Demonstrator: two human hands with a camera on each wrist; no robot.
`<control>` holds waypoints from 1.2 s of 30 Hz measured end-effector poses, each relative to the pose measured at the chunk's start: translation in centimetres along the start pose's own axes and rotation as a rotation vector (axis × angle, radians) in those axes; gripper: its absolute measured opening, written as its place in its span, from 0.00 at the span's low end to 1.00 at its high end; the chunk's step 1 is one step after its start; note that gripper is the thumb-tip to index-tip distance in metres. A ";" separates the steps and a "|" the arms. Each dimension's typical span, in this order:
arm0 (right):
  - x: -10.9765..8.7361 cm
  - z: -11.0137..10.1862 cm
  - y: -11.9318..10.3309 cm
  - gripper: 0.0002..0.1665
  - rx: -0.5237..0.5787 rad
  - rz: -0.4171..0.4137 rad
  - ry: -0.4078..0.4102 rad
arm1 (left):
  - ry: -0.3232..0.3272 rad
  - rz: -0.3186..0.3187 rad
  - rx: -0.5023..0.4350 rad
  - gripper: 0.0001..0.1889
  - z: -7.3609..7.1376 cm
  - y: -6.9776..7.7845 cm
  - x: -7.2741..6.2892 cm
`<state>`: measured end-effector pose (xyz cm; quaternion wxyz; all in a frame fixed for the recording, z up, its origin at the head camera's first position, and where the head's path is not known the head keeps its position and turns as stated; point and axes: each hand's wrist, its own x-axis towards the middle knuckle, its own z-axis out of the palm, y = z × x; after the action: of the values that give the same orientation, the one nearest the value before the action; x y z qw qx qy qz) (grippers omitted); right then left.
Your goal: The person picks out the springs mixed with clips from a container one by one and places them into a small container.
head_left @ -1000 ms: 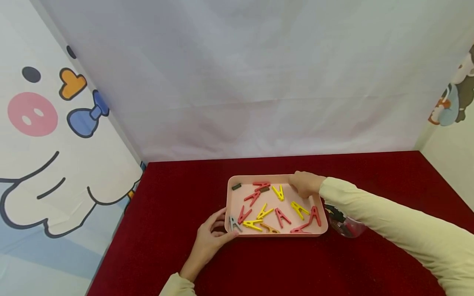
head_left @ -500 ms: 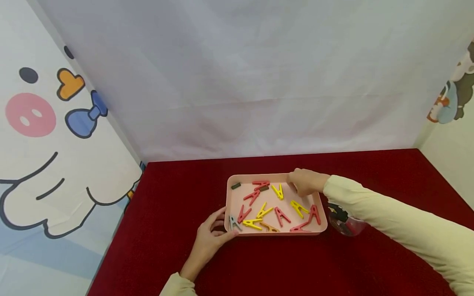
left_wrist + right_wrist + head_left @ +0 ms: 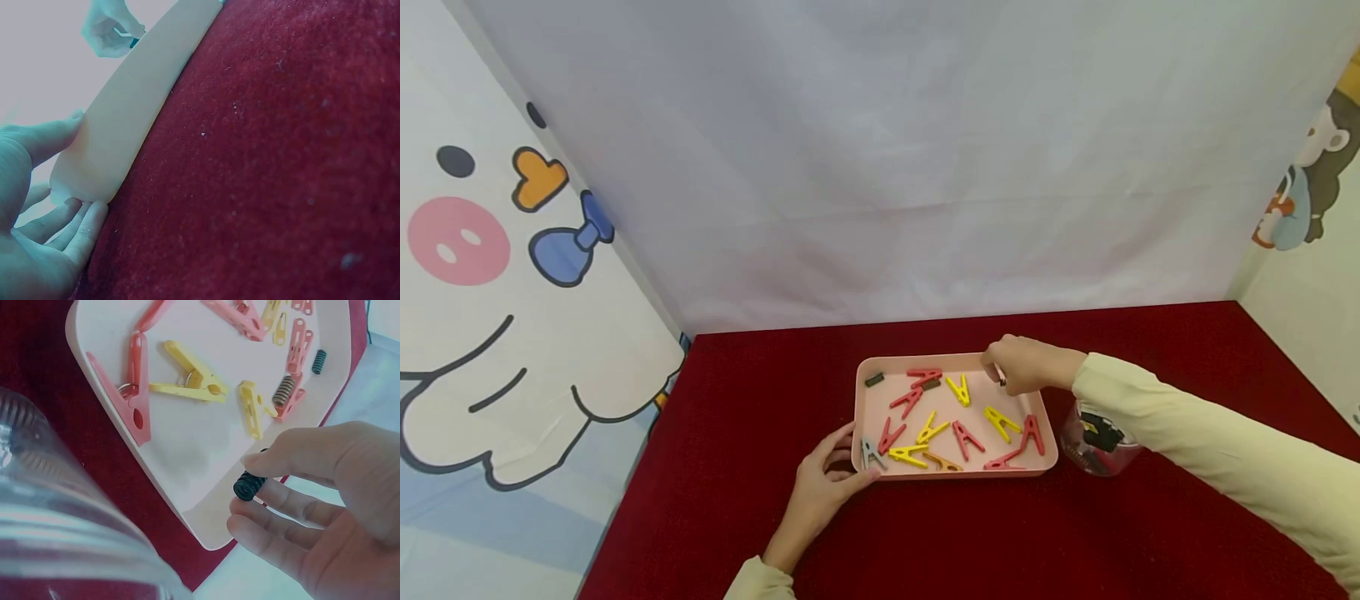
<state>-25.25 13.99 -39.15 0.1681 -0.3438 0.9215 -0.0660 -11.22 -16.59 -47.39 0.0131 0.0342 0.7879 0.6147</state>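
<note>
1. While the left hand (image 3: 820,483) is gripping the near left corner of the pink tray (image 3: 872,408), its thumb is resting on the rim; its other fingers are bending against the outer wall.
2. Right hand (image 3: 319,494): pinching a black spring (image 3: 250,484) between thumb and fingers; the spring is hanging above the tray's far right corner.
3. Tray contents: red clips (image 3: 967,439) and yellow clips (image 3: 1002,423) are lying scattered; one gray clip (image 3: 871,454) is lying at the near left corner; one orange clip (image 3: 943,462) is lying along the near wall.
4. Two dark springs: one (image 3: 874,379) is lying in the far left corner; the other (image 3: 931,384) is touching a red clip.
5. Clear jar (image 3: 1097,454): sitting on the red cloth (image 3: 775,400), just right of the tray; a sleeve (image 3: 1150,400) is partly covering it.
</note>
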 end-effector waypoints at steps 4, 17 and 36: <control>-0.5 -0.3 0.1 0.09 0.032 -0.033 0.021 | 0.000 -0.010 0.013 0.37 0.0 0.1 0.0; -2.3 -0.7 -0.2 0.12 0.059 -0.067 0.068 | 0.006 -0.028 0.033 0.37 0.1 0.0 0.0; -5.3 -0.8 0.2 0.14 0.100 -0.156 0.206 | 0.010 0.007 0.005 0.37 0.3 -0.3 0.1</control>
<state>-21.93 17.59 -37.03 0.0839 -0.3970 0.8999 -0.1599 -11.31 -16.41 -47.73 0.0069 0.0340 0.7892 0.6131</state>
